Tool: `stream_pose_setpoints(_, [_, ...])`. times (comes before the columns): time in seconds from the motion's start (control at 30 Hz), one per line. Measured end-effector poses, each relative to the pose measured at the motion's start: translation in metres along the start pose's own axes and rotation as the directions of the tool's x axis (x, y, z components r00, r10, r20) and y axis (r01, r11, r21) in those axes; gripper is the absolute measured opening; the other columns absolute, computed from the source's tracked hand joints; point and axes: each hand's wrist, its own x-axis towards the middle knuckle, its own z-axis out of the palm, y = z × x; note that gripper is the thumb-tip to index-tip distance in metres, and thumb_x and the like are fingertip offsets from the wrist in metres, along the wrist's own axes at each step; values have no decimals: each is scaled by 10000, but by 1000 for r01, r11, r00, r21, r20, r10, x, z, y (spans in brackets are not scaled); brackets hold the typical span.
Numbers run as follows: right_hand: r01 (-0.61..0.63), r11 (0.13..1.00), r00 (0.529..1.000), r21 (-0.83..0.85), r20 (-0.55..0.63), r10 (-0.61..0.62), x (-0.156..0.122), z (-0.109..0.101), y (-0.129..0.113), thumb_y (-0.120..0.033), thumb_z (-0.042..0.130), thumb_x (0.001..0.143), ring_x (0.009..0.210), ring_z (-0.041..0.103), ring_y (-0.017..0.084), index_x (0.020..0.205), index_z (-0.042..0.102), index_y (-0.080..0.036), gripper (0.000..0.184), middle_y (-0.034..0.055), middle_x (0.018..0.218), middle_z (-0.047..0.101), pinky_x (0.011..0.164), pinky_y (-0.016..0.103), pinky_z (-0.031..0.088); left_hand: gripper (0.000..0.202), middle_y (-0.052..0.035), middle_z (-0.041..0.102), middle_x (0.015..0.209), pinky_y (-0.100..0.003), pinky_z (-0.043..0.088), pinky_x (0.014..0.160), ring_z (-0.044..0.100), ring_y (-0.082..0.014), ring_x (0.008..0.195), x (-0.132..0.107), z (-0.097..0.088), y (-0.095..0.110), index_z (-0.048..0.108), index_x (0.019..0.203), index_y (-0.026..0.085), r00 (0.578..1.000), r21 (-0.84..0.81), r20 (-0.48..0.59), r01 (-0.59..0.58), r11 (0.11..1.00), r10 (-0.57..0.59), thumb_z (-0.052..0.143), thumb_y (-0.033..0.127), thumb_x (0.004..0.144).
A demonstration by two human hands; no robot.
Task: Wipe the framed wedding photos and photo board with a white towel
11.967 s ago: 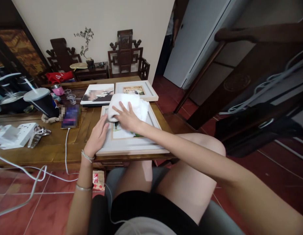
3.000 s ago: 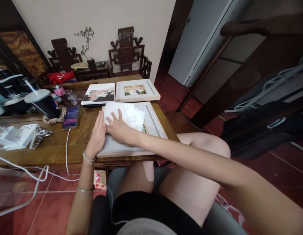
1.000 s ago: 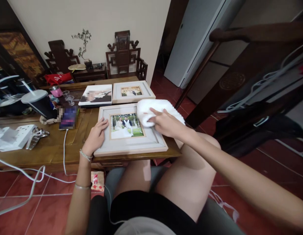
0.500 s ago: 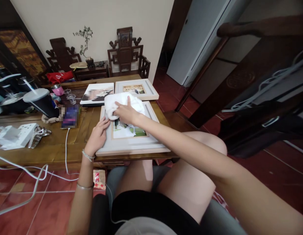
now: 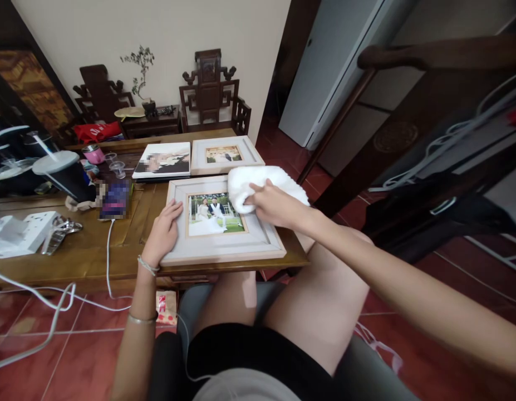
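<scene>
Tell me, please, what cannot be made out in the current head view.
Head view: upper right corner of the pale wooden rectangular picture frame, hidden by the folded white fluffy cloth.
Head view: palm of the right hand, hidden by its back.
Head view: screen of the purple rectangular phone, blurred by pixelation.

Fluffy cloth (image 5: pixel 266 182); wooden table (image 5: pixel 116 256) (slightly glossy)

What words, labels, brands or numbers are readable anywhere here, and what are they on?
None reads clearly enough to quote.
Red bag: white lettering, too blurred.
Paper packet on the floor: marks on its red patch, too small.
Phone: screen blurred out, nothing legible.
Round carving on the dark wood: too dim to tell whether it is writing.
Framed photo and white cloth: no lettering that I can see.
</scene>
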Motion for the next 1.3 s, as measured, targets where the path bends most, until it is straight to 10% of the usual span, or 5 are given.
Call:
stream_pose_setpoints(0.3, [175, 936, 983, 306, -9, -181, -78, -40, -16, -11, 466, 696, 870, 685, 223, 990, 765, -216, 467, 39, 911, 761, 782, 281, 503, 500, -129, 597, 1424, -484, 309, 1230, 440, -253, 1433, -1, -3, 2, 648, 1300, 93, 1000, 3, 12, -13, 1000, 13, 387, 112, 874])
stream_pose_setpoints(0.5, [57, 993, 965, 102, -259, -29, -3, -32, -8, 33, 464, 741, 1293, 521, 333, 1230, 683, -170, 574, 121, 1437, 569, 1016, 462, 457, 481, -113, 615, 1408, -497, 306, 1228, 447, -248, 1429, -2, -4, 1, 660, 1287, 130, 1000, -40, -6, -14, 999, 14, 399, 129, 883])
stream_pose_setpoints(0.73, [31, 998, 994, -49, -103, -36, 70, 14, -22, 31, 445, 801, 1441, 306, 454, 1421, 562, -156, 658, 178, 1604, 349, 1100, 688, 292, 473, -97, 614, 1413, -497, 300, 1229, 441, -242, 1433, -2, -3, 2, 671, 1276, 153, 1000, -66, -3, 13, 998, -13, 397, 140, 890])
stream_pose_setpoints(1.07, [257, 924, 932, 282, 180, -314, -28, -30, -78, 30, 464, 765, 1131, 651, 293, 1228, 712, -187, 569, 143, 1180, 723, 907, 367, 519, 445, -155, 383, 1593, -449, 214, 1253, 303, -270, 1506, -3, -4, 13, 588, 1360, 130, 986, -93, -113, 116, 989, -126, 434, 288, 973])
stream_pose_setpoints(1.3, [365, 821, 931, 439, -184, -315, -54, -41, -65, 12, 460, 703, 971, 674, 223, 1090, 748, -229, 540, 50, 1002, 752, 835, 306, 536, 599, -189, 463, 1532, -477, 389, 1165, 465, -296, 1413, -5, -5, -6, 412, 1475, 167, 863, -545, -33, 407, 733, -504, 585, 344, 929])
